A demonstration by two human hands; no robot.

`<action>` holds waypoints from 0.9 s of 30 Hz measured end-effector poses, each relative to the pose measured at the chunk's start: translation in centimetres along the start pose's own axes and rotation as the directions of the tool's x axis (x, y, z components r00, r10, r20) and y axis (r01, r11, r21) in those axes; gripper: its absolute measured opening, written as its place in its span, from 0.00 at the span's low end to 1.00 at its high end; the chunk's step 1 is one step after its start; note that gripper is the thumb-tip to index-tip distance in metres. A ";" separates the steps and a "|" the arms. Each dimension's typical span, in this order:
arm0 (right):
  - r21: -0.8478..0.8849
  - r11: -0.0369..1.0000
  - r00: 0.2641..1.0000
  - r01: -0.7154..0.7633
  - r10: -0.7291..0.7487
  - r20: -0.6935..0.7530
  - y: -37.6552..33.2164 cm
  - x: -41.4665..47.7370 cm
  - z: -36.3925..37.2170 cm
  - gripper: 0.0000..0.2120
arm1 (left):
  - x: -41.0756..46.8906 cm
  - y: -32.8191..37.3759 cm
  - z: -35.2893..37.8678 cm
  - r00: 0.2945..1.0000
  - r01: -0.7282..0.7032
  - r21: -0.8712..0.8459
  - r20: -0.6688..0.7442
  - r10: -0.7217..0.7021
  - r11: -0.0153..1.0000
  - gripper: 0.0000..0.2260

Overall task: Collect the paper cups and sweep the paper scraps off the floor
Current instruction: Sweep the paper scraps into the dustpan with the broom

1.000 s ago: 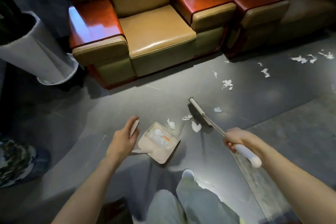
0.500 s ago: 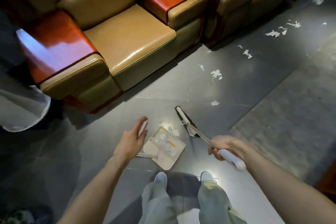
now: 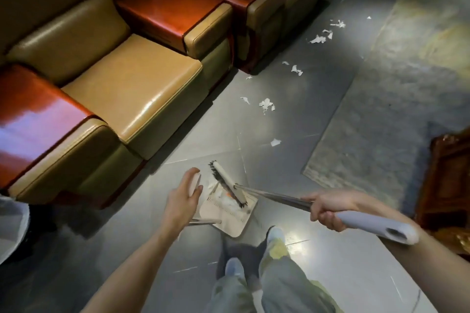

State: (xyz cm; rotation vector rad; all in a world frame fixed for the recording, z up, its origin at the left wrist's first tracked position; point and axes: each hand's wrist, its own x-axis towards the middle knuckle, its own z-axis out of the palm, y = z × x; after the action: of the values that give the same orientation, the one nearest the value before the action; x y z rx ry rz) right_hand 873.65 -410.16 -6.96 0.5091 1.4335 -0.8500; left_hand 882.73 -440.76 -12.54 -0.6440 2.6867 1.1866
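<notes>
A beige dustpan (image 3: 232, 218) lies on the grey floor in front of my feet, with white scraps inside it. My left hand (image 3: 181, 202) holds the top of the dustpan's upright handle (image 3: 195, 183), thumb and fingers around it. My right hand (image 3: 328, 207) grips the broom's long handle (image 3: 277, 195) where metal meets the grey grip. The broom head (image 3: 230, 187) sits over the dustpan's mouth. Loose paper scraps (image 3: 267, 105) trail across the floor toward the upper right, one scrap (image 3: 275, 142) nearest the broom. No paper cups show.
A tan leather armchair (image 3: 132, 91) with red wooden armrests stands at the left, a second chair (image 3: 267, 15) beside it. A grey rug (image 3: 396, 99) covers the floor on the right, with dark wooden furniture (image 3: 447, 180) at the right edge. A white planter (image 3: 10, 229) is at far left.
The broom head has swept leftward from the floor beside the dustpan onto its mouth, carrying the nearby scraps in. My view has shifted right, and my left hand stays on the dustpan handle.
</notes>
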 end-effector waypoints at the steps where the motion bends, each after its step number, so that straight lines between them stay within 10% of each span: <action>1: -0.005 0.999 0.998 0.042 -0.043 -0.043 -0.2 -0.6 -0.7 0.25 | 0.9 0.7 0.2 1.000 -0.007 0.015 0.012 0.007 1.000 0.15; 17: 0.067 0.984 0.892 0.163 -0.118 -0.437 -12.3 6.9 -21.1 0.29 | 21.9 14.7 5.3 0.986 -0.118 0.147 0.134 0.098 0.982 0.17; 27: -0.017 0.998 0.984 0.059 -0.061 -0.168 -15.3 8.5 -17.2 0.15 | 28.3 18.0 6.9 0.982 -0.139 0.167 0.154 0.114 0.976 0.17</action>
State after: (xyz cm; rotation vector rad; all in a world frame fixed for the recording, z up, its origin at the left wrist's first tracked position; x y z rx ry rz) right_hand 850.33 -408.37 -14.32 0.5414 1.6146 -0.8617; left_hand 849.13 -434.21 -13.29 -0.3515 2.7034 0.9642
